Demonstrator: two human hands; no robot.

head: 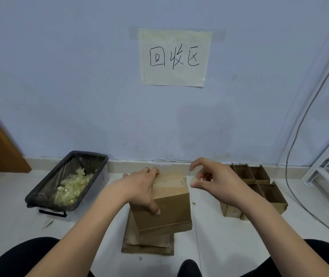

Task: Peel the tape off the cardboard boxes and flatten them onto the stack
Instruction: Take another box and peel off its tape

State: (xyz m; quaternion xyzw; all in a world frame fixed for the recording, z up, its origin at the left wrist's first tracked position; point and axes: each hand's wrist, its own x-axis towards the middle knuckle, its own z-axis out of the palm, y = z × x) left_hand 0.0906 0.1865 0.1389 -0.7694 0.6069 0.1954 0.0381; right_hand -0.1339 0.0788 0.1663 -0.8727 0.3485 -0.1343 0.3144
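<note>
Two hands work over a cardboard box [169, 204] resting on the flattened stack [147, 244] at 6 o'clock. Left hand [141, 186] grips the box's top left edge, fingers curled over it. Right hand [211, 180], at 3 o'clock of the box, pinches a clear tape strip [188, 174]. A bin [39, 193] of tape scraps sits at 9 o'clock.

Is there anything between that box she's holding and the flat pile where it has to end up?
Nothing visible. The left hand holds the box right over the stack of flattened cardboard, apparently resting on it.
</note>
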